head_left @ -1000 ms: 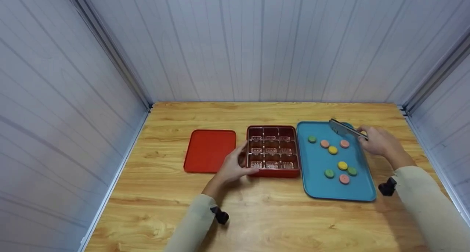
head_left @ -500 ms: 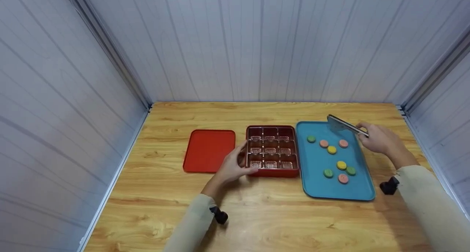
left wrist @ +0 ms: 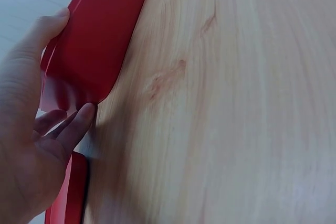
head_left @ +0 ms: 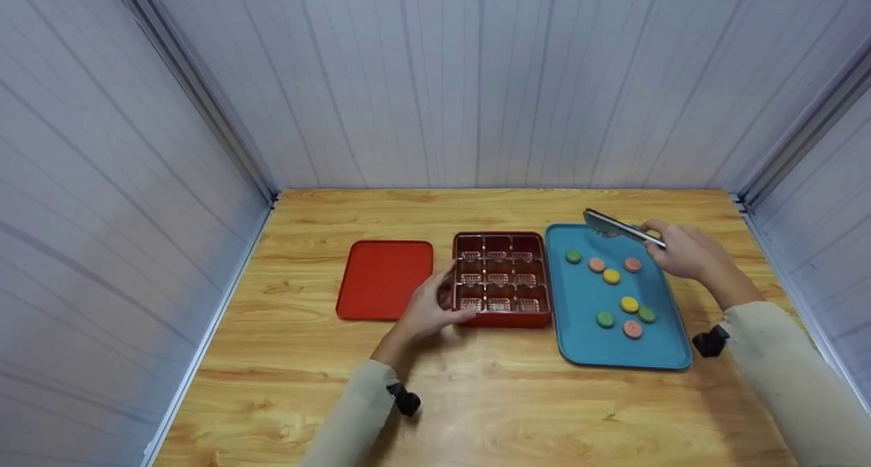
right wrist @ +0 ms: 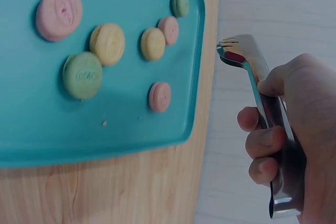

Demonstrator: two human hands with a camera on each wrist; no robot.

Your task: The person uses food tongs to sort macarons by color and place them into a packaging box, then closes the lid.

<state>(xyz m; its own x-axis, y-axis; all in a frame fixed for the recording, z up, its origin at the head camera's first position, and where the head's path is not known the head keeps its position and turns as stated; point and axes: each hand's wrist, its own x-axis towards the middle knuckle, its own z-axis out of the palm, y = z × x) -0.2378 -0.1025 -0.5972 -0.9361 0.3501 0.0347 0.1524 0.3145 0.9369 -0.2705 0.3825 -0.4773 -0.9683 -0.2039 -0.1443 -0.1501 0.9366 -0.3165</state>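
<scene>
My right hand (head_left: 688,251), nearer the macarons (head_left: 612,276), clamps tongs (right wrist: 286,150), long axis pointing left-and-away above the blue tray (head_left: 592,344); left hand (head_left: 425,310) grips red box (head_left: 510,319) by its near-left corner.

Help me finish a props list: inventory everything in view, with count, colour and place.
Wood-look table: 1, light brown, bottom half
Panel walls: 3, pale grey-white, behind, left and right
Square open box: 1, red, mid-table
Nine-compartment plastic insert: 1, clear, inside the box
Flat square lid-like piece: 1, red, left of the box
Rectangular tray: 1, blue, right of the box
Round macaron-like pieces: 8; three green, three pink, two yellow; on the tray
Metal tongs: 1, silver, in the right hand
Wrist devices: 2, black, one per cuff
Sleeves: 2, pale beige, on both arms
Hands: 2, bare; left hand gripping the box's near left corner, right gripping the tongs
</scene>
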